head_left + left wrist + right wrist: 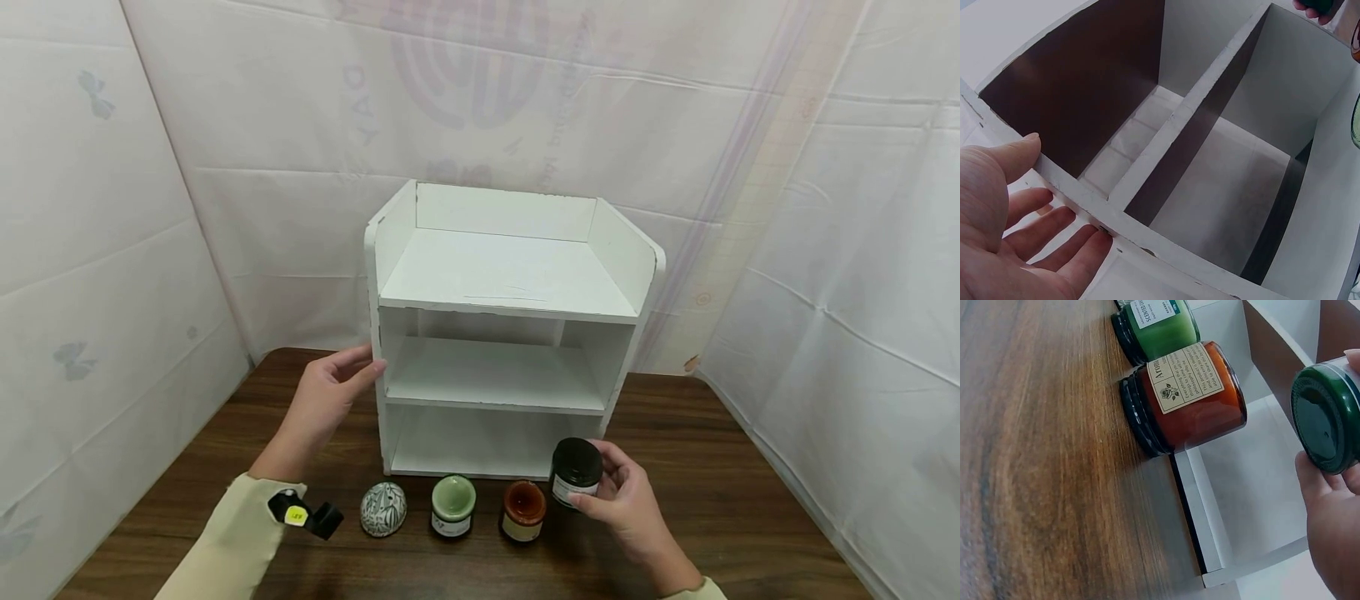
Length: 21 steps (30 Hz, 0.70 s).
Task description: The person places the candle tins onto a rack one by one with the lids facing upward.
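The left hand (327,390) grips the left side panel of the white shelf unit (510,400), thumb at its front edge and fingers against its outer face. My right hand (626,500) holds a dark green candle jar (576,468) by its sides, black lid up, in front of the shelf's lower right corner. In the right wrist view the jar's glass base (1325,419) shows. Left of it stand an amber candle jar (522,510) and a light green candle jar (452,505), both with black lids down on the table. A black-and-white patterned dome-shaped object (383,509) lies farther left.
The unit has a top tray (510,267) with raised sides, a middle shelf (495,375) and a bottom shelf (480,442). It stands on a dark wooden table (697,467). White sheets (285,208) hang behind and at both sides.
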### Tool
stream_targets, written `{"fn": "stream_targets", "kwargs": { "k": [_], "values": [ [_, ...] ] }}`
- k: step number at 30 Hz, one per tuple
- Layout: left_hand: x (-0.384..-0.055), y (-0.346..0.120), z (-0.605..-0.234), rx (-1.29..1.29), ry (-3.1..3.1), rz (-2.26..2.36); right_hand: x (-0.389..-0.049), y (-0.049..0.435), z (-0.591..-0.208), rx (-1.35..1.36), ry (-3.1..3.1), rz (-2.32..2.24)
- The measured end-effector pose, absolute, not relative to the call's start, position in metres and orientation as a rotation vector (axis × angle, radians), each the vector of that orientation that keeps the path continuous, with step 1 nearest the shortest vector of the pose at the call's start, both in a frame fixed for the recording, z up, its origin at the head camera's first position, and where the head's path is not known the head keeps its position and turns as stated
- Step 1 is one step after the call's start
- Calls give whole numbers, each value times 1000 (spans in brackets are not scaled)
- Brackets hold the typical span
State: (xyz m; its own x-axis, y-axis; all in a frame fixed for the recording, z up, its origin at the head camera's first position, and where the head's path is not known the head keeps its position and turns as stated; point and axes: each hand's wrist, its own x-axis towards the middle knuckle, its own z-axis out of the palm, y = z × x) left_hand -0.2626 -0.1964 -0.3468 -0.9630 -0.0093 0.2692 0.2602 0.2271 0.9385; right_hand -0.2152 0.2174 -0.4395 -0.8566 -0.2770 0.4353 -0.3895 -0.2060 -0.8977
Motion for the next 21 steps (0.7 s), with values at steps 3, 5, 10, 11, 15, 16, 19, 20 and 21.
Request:
{"fn": "stream_targets", "kwargs": {
  "k": [3, 5, 10, 11, 15, 16, 19, 20, 21],
  "values": [
    [-262, -197, -346, -231, -2286, -1815, -215, 218, -438, 733, -2008, 2186],
    [-262, -197, -346, -228, -2290, -1814, -214, 218, -438, 701, -2052, 2154],
    [-262, -198, -345, -234, -2298, -1798, -215, 217, -436, 711, -2088, 2133],
    [-262, -198, -345, -235, -2299, -1794, -214, 216, -436, 715, -2089, 2135],
    [-262, -198, -346, -235, -2302, -1785, -213, 214, -434, 717, -2108, 2125],
    [-262, -198, -346, -235, -2303, -1784, -212, 213, -433, 715, -2115, 2121],
    [-263, -199, -347, -239, -2307, -1780, -211, 211, -430, 715, -2135, 2108],
    [-263, -199, -347, -240, -2309, -1778, -211, 210, -429, 717, -2137, 2106],
    [-263, -199, -347, -241, -2311, -1777, -210, 210, -429, 716, -2140, 2105]
  ]
}}
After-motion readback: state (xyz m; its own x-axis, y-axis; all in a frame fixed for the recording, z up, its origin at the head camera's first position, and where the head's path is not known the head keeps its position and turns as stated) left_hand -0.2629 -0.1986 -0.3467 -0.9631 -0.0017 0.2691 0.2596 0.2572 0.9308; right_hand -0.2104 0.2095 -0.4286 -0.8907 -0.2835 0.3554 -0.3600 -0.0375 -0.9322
